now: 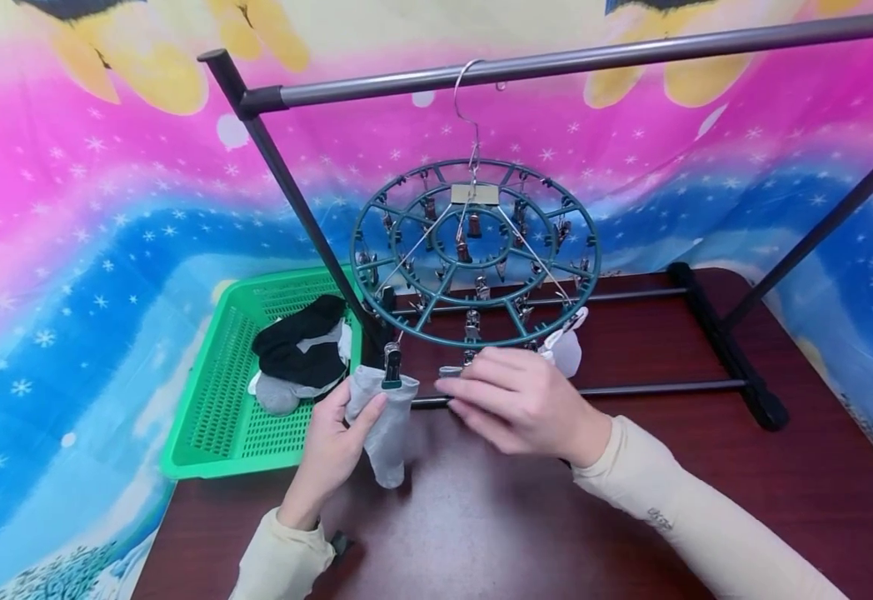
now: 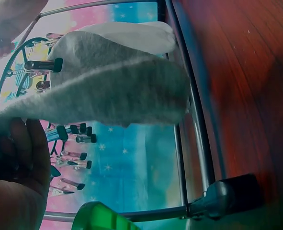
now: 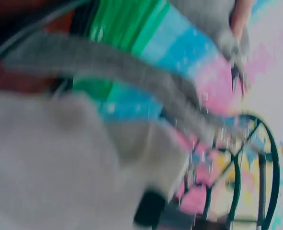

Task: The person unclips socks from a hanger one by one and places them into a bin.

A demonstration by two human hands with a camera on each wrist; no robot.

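Fingers and thumb of the left hand (image 1: 335, 450) pinch the cuff of a light-grey fabric sock (image 1: 387, 450), just beside a dark metal clip with green tips (image 1: 393, 365) that bites the cuff a little right of its middle. The sock hangs toe down over the dark reddish-brown desk (image 1: 436, 542), below the near left edge of a round green plastic hanger (image 1: 500, 342). The right hand's (image 1: 522, 400) fingers lie close together, lightly bent, with nothing seen between them, beside another strip of grey fabric (image 1: 450, 372) that they mostly hide.

Securing the sock seems to be the step in hand. To do it well, the left fingers should let go gradually, so that any slip at the clip shows while the cuff can be caught. Both layers of the cuff ought to sit deep between the tips; a more central bite would likely hang straighter. The right hand is best drawn away without brushing the white fabric sock (image 1: 566, 354) at the hanger's near right edge, since a knock could set everything swinging.
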